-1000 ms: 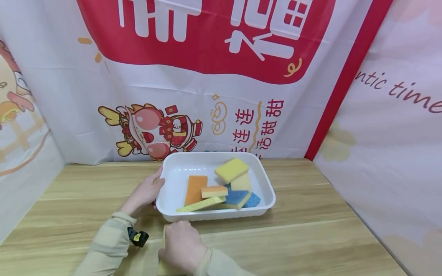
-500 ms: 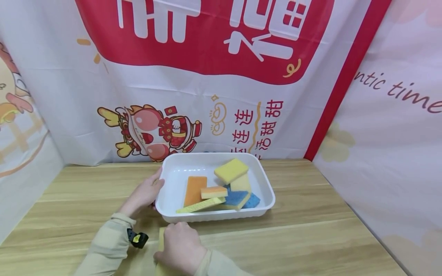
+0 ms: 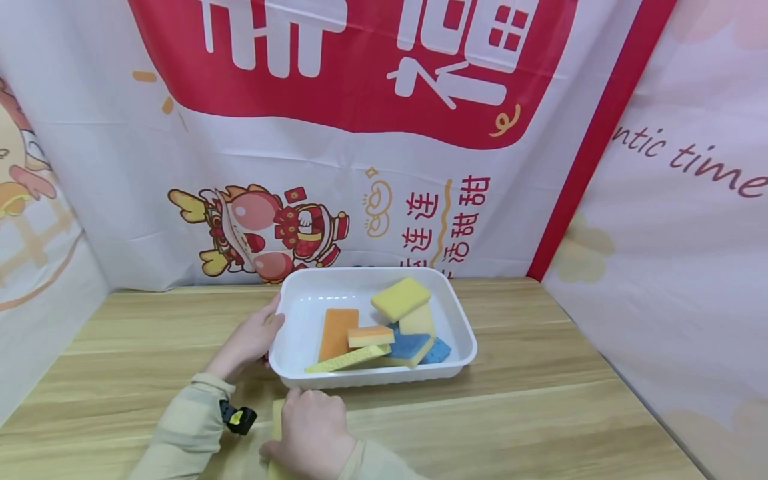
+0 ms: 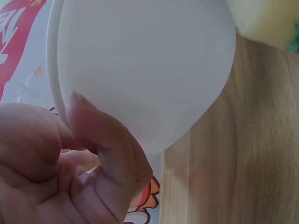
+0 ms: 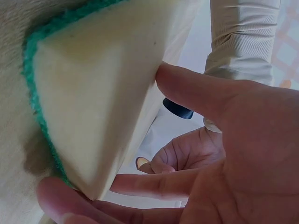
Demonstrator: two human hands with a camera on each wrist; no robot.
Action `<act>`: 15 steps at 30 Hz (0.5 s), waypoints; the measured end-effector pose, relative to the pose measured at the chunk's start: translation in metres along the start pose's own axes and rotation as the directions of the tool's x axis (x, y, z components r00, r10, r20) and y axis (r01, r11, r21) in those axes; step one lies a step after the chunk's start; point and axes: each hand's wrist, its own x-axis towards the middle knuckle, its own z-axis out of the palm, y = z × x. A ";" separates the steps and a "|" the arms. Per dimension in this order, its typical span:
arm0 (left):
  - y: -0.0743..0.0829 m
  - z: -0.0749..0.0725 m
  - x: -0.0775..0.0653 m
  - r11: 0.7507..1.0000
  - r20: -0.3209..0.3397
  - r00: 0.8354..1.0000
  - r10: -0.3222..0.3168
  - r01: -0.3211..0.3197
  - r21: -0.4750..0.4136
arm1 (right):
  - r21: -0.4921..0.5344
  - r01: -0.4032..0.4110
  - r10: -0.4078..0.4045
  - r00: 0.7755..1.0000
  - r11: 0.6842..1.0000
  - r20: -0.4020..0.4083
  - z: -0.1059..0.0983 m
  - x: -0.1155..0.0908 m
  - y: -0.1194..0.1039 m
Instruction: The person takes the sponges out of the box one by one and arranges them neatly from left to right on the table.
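Note:
At the left end of a white plastic tray (image 3: 384, 381), my left hand (image 3: 247, 341) grips the wall. The left wrist view shows its fingers (image 4: 105, 135) bent against the tray's outer side, by the rim. In front of the tray, my right hand (image 3: 315, 427) holds a sponge (image 5: 98, 93) by its edges, mostly covered by the hand in the head view. This sponge is cream-yellow with a green scouring layer (image 5: 35, 88), which faces the wooden table. Inside the tray are several sponges: orange (image 3: 338, 333), blue (image 3: 411, 345) and yellow (image 3: 401, 298) among them.
The wooden tabletop (image 3: 528, 400) extends on both sides of the tray. Behind it hangs a printed red and white cloth (image 3: 336, 153), close to the tray's far rim. A pale cloth (image 3: 678, 267) borders the right side. A black band (image 3: 238, 418) circles the left wrist.
My right hand has shifted slightly to the left with the sponge, turning a little. The left hand keeps its grip on the tray, and the head view has drifted slightly.

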 end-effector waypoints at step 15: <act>0.002 -0.001 -0.001 0.999 -0.009 1.000 0.014 -0.014 0.031 | -0.037 -0.045 0.045 0.999 0.998 0.003 -0.003 -0.003 -0.001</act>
